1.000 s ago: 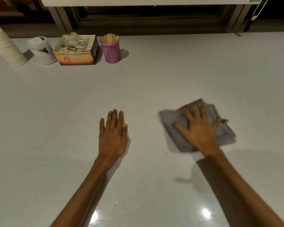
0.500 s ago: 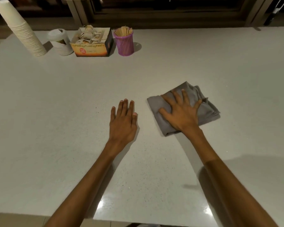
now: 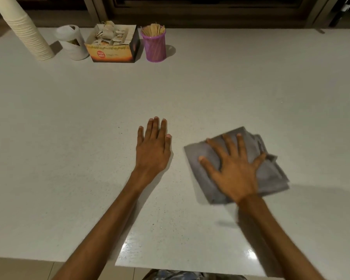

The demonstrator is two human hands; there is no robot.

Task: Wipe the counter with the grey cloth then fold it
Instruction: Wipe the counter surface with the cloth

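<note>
The grey cloth (image 3: 271, 174) lies bunched in loose folds on the white speckled counter (image 3: 230, 87), right of centre. My right hand (image 3: 234, 170) presses flat on top of it, fingers spread, covering its middle. The cloth's edges look blurred from motion. My left hand (image 3: 153, 152) rests palm down on the bare counter just left of the cloth, fingers together, holding nothing.
At the back left stand a tall stack of paper cups (image 3: 28, 33), a white container (image 3: 72, 42), an open box of sachets (image 3: 113, 51) and a purple mesh cup of wooden sticks (image 3: 154, 45). The counter's near edge (image 3: 190, 266) runs along the bottom.
My right hand slid the cloth left towards my left hand, then back to the right and closer to me. My left hand stayed put on the counter.
</note>
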